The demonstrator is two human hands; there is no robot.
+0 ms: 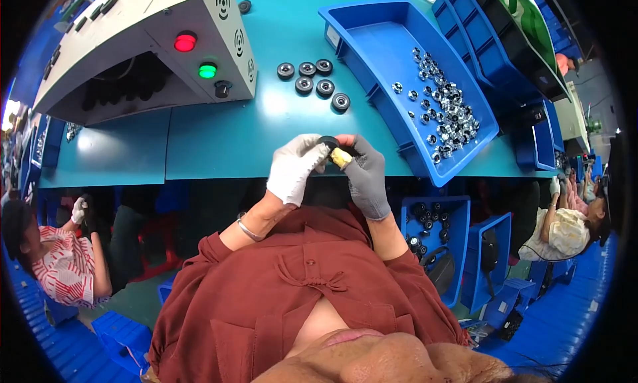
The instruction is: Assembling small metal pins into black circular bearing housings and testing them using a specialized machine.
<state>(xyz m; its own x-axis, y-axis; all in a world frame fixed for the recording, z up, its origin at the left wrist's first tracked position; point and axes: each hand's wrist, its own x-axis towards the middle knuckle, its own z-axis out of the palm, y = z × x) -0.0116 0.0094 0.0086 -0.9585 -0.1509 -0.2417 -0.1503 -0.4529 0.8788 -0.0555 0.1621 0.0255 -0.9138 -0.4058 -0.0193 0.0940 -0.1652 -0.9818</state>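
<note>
Over the near edge of the teal table, both hands meet at a small black tyre (328, 142). My left hand (296, 164), in a white glove, has its fingers closed on the tyre from the left. My right hand (367, 177) wears a grey glove with bare-looking fingertips and closes on it from the right. Something yellow (341, 158) covers the right thumb tip. Whether a hub sits inside the tyre is hidden by the fingers. Beyond the hands lie several small black wheels (325, 88) with silver centres.
A blue tray (375, 84) of loose shiny silver hubs (452, 110) stands at the right. At the left is a white machine (153, 17) with red and green lights and a dark opening. Below the table's edge, a blue bin (458, 250) holds more wheels. Other people sit at both sides.
</note>
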